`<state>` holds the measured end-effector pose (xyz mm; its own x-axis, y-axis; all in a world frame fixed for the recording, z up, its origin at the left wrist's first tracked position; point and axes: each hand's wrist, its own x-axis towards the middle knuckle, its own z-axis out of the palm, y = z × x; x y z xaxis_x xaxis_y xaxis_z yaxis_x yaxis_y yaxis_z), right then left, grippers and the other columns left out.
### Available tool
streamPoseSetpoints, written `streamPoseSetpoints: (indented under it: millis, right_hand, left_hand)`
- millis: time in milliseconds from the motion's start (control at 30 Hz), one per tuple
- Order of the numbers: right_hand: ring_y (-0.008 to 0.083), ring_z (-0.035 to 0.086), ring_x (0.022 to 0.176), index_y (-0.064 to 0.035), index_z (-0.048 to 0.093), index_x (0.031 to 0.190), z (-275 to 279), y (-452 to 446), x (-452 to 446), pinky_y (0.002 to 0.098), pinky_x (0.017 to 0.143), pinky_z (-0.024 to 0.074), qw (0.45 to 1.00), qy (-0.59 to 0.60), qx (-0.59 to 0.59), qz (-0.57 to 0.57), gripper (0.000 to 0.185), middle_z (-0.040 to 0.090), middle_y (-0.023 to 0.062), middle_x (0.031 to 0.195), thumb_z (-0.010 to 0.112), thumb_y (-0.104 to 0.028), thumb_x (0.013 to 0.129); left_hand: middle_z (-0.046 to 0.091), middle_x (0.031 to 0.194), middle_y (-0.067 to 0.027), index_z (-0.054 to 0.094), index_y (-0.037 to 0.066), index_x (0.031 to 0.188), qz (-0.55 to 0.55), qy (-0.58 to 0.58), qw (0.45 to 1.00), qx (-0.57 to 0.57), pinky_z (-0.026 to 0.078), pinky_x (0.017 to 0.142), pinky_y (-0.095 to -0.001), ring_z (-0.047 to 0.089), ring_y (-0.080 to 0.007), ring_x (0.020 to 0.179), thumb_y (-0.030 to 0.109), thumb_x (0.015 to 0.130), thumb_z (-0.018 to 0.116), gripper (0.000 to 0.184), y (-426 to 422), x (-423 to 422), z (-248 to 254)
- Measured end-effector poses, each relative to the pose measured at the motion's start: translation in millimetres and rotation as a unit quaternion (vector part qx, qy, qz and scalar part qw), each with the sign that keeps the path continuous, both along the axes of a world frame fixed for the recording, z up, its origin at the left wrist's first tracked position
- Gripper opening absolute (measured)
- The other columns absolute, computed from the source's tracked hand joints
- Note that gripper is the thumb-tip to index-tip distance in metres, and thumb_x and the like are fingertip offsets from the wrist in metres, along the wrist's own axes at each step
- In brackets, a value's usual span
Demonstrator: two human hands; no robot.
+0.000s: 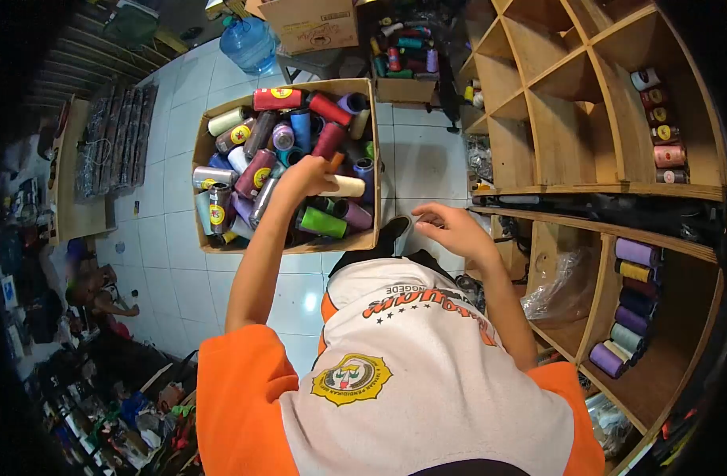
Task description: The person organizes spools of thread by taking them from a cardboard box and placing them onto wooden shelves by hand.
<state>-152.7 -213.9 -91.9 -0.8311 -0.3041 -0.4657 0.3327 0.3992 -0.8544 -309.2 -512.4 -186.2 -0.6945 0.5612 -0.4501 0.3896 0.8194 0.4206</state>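
Observation:
My left hand reaches into a cardboard box crowded with thread spools. Its fingers are closed over the near end of a cream thread spool; an orange piece lies right beside the fingertips. Around the hand are a maroon spool, a green spool, a dark red spool and a blue spool, lying or standing at mixed angles. My right hand hangs in the air right of the box, fingers loosely bent and apart, holding nothing.
Wooden shelves rise on the right, with spool rows above and more spools below. Behind the box stand a blue water jug, a carton and a smaller spool box. Another person is at the left.

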Motion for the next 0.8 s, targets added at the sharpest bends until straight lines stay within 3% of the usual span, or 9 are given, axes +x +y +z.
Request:
streamPoseSetpoints:
  millis: [33, 167, 300, 400, 467, 533, 633, 733, 800]
  right_hand:
    - [0.0205, 0.064, 0.092, -0.001, 0.058, 0.115, -1, -3, -3, 0.0306, 0.079, 0.05, 1.0, 0.006, -0.011, 0.006, 0.033, 0.066, 0.0134, 0.101, 0.061, -0.02, 0.088]
    - [0.0159, 0.062, 0.084, 0.0005, 0.057, 0.115, -14, -21, -17, 0.027, 0.074, 0.0506, 0.986, -0.083, -0.148, -0.007, 0.035, 0.066, 0.0098, 0.094, 0.062, -0.02, 0.087]
    - [0.0155, 0.06, 0.09, -0.0002, 0.051, 0.122, -22, -43, -40, 0.0267, 0.077, 0.0512, 0.949, -0.182, -0.254, -0.04, 0.047, 0.062, 0.0094, 0.1, 0.067, -0.024, 0.085]
    - [0.0228, 0.058, 0.101, -0.0021, 0.047, 0.127, -35, -73, -44, 0.0324, 0.085, 0.0498, 0.996, 0.045, -0.059, -0.041, 0.068, 0.057, 0.0138, 0.112, 0.078, -0.029, 0.073]
    - [0.0346, 0.049, 0.112, -0.0075, 0.043, 0.13, -28, -95, -50, 0.0413, 0.096, 0.0409, 0.923, 0.374, 0.087, -0.016, 0.082, 0.045, 0.0202, 0.124, 0.082, -0.028, 0.06]
    - [0.0347, 0.053, 0.106, -0.0063, 0.048, 0.124, -20, -111, -63, 0.0395, 0.092, 0.0439, 0.903, 0.426, 0.035, 0.037, 0.076, 0.052, 0.018, 0.116, 0.082, -0.028, 0.06]
    - [0.033, 0.057, 0.099, -0.0052, 0.054, 0.115, -22, -115, -71, 0.0389, 0.087, 0.0459, 0.957, 0.281, -0.054, 0.05, 0.064, 0.057, 0.0162, 0.108, 0.081, -0.029, 0.062]
    - [0.0319, 0.059, 0.093, -0.0046, 0.06, 0.106, -21, -96, -62, 0.0385, 0.084, 0.0473, 0.958, 0.28, -0.052, 0.025, 0.053, 0.06, 0.0156, 0.1, 0.08, -0.028, 0.063]
    - [0.0302, 0.055, 0.103, -0.0042, 0.061, 0.11, -31, -77, -49, 0.0383, 0.091, 0.0442, 0.954, 0.299, -0.029, 0.019, 0.058, 0.057, 0.0144, 0.108, 0.083, -0.025, 0.06]
  left_hand:
    - [0.066, 0.085, -0.0194, 0.069, 0.002, 0.091, 0.008, -0.015, 0.999, 0.038, 0.051, 0.071, -0.0387, 0.064, -0.0341, 0.077, 0.031, 0.07, 0.073, 0.036, 0, 1, 27]
    - [0.067, 0.092, -0.0069, 0.064, 0.002, 0.111, 0.228, -0.181, 0.946, 0.143, 0.054, 0.05, -0.0259, 0.063, -0.0125, 0.077, 0.03, 0.076, 0.072, 0.046, -9, 14, 96]
    - [0.066, 0.095, -0.0103, 0.061, -0.003, 0.113, 0.315, -0.195, 0.879, 0.299, 0.057, 0.052, -0.0299, 0.065, -0.0163, 0.076, 0.027, 0.079, 0.069, 0.046, -18, 35, 134]
    - [0.065, 0.097, -0.0137, 0.055, -0.006, 0.117, 0.351, -0.258, 0.752, 0.495, 0.06, 0.052, -0.0333, 0.067, -0.019, 0.074, 0.027, 0.084, 0.064, 0.048, -31, 49, 132]
    - [0.065, 0.097, -0.016, 0.05, -0.008, 0.12, 0.333, -0.318, 0.641, 0.614, 0.061, 0.052, -0.0359, 0.068, -0.0214, 0.072, 0.027, 0.087, 0.06, 0.049, -39, 56, 120]
    - [0.064, 0.1, -0.0188, 0.043, -0.009, 0.124, 0.346, -0.32, 0.57, 0.673, 0.061, 0.05, -0.0374, 0.068, -0.0244, 0.068, 0.028, 0.092, 0.052, 0.05, -34, 63, 113]
    - [0.062, 0.104, -0.022, 0.042, -0.007, 0.124, 0.313, -0.36, 0.49, 0.729, 0.061, 0.051, -0.0379, 0.068, -0.0275, 0.076, 0.029, 0.094, 0.048, 0.047, -35, 65, 101]
    - [0.056, 0.117, -0.0206, 0.041, -0.003, 0.13, 0.327, -0.279, 0.52, 0.738, 0.061, 0.054, -0.0338, 0.062, -0.0326, 0.099, 0.035, 0.092, 0.052, 0.055, -26, 66, 98]
    - [0.052, 0.124, -0.0173, 0.043, 0.002, 0.131, 0.331, -0.343, 0.478, 0.738, 0.059, 0.068, -0.037, 0.054, -0.0346, 0.11, 0.021, 0.085, 0.063, 0.053, -27, 61, 97]
